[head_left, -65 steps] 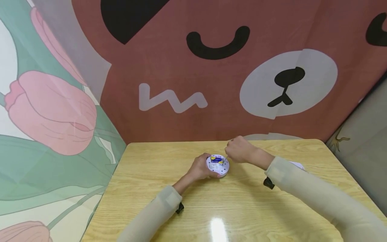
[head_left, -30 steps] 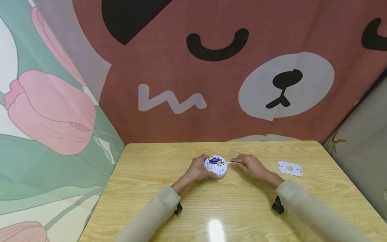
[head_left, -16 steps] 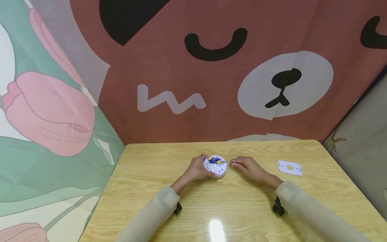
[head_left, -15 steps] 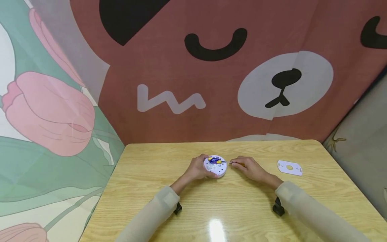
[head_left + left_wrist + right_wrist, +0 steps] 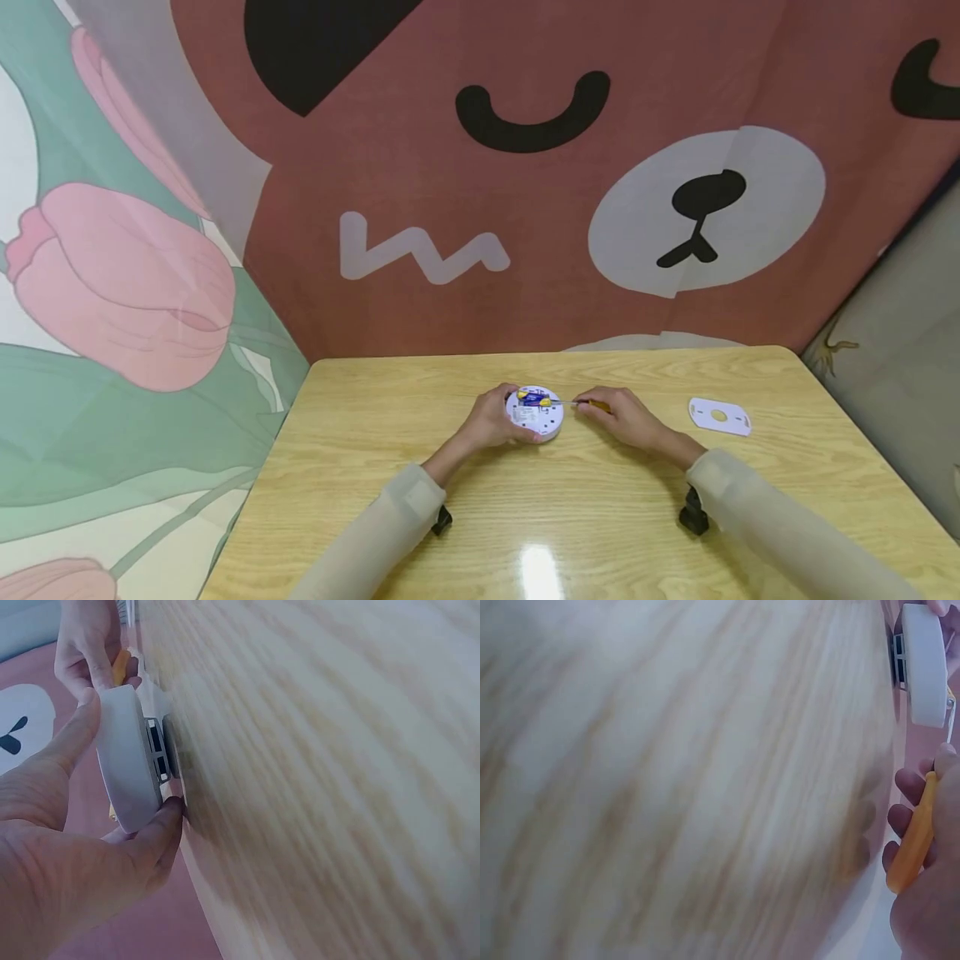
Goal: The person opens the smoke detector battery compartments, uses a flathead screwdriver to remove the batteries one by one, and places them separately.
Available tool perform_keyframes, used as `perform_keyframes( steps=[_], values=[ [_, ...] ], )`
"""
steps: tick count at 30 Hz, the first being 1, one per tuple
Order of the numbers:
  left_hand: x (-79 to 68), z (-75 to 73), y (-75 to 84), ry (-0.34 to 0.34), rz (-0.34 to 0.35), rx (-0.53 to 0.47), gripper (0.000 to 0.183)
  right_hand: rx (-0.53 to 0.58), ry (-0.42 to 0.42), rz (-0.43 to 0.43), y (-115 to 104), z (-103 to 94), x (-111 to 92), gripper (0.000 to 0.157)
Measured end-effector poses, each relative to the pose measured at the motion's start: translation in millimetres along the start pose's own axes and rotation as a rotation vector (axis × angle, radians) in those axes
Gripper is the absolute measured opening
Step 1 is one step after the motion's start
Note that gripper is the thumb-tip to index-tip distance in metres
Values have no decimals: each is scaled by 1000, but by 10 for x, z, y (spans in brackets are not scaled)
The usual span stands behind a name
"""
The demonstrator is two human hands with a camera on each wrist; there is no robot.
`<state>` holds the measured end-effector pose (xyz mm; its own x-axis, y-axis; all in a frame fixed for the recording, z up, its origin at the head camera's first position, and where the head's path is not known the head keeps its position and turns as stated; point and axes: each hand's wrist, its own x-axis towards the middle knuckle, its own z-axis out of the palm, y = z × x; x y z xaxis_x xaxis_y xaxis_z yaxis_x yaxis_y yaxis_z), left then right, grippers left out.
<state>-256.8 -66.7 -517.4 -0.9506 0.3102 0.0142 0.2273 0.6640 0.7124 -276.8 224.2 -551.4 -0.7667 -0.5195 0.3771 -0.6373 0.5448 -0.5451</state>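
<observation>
My left hand (image 5: 491, 417) grips a round white smoke detector (image 5: 534, 423) by its rim, thumb on the near side. Its back faces up, with a blue and yellow battery (image 5: 534, 399) in it. Below the white body, the left wrist view shows a slotted grille (image 5: 158, 750) just over the table. My right hand (image 5: 622, 417) holds a screwdriver (image 5: 596, 405) with an orange handle, lying nearly flat. In the right wrist view its fingers curl about the handle. The screwdriver's thin shaft points left and meets the battery's right end.
A flat white mounting plate (image 5: 738, 423) with a round centre hole lies on the wooden table (image 5: 600, 517), right of my right hand. A printed cloth backdrop (image 5: 420, 317) rises behind the table's far edge. Each wrist carries a small black camera (image 5: 693, 512).
The right hand, earlier raised as a fist at the detector's right edge, has come down and right, and the screwdriver now lies flatter. The mounting plate shows fully. The left hand has barely moved.
</observation>
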Motion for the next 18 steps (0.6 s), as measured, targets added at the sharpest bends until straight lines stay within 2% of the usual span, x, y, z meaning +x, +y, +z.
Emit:
perform_keyframes(
  steps=[13,18],
  values=[
    [-14,-50,-10,-21,1,-33,93,-59,29,1,-7,-164,95,17],
    [-13,-55,-27,-29,-3,-26,93,-88,9,-7,-15,-242,137,18]
  ],
)
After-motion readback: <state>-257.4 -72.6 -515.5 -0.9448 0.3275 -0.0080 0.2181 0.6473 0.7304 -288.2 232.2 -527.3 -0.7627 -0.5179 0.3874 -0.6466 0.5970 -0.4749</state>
